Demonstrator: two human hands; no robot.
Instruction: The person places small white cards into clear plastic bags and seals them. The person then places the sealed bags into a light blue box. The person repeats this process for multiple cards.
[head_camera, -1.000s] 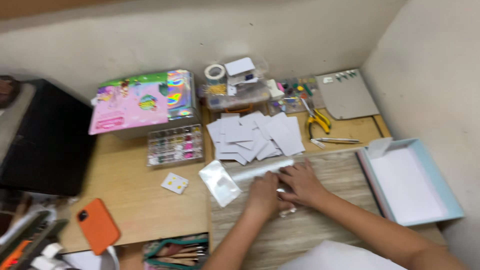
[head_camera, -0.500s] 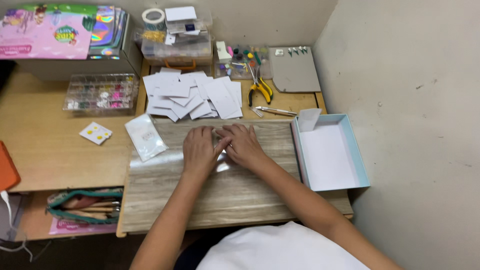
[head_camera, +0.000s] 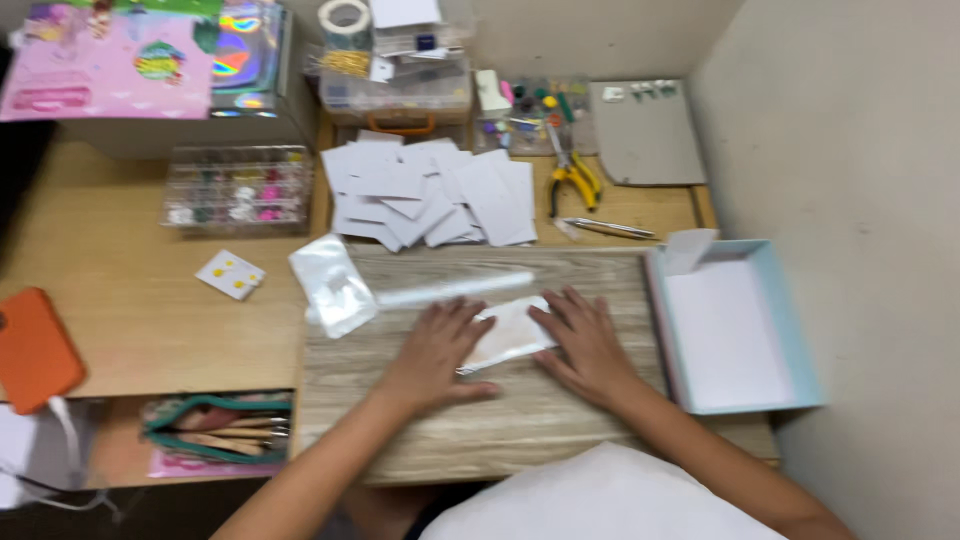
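Under the fingers (head_camera: 470, 325): small glossy clear-plastic pouch (head_camera: 510, 335) on a matt grey wood-grain board (head_camera: 560, 420). Beyond the fingertips, matt white paper cards (head_camera: 430, 190); bench (head_camera: 130, 300) of smooth pale wood. Pliers (head_camera: 572, 175): metal, yellow plastic grips.

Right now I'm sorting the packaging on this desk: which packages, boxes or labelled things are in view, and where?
Small clear packet with a pale card: on the grey board, under both hands, left hand and right hand.
Clear plastic sleeve: board's left edge, glossy.
Open box: right of the board, pale blue walls, white inside.
Pink printed packs: far left, flat, colourful.
Orange phone: left edge, screen not showing.
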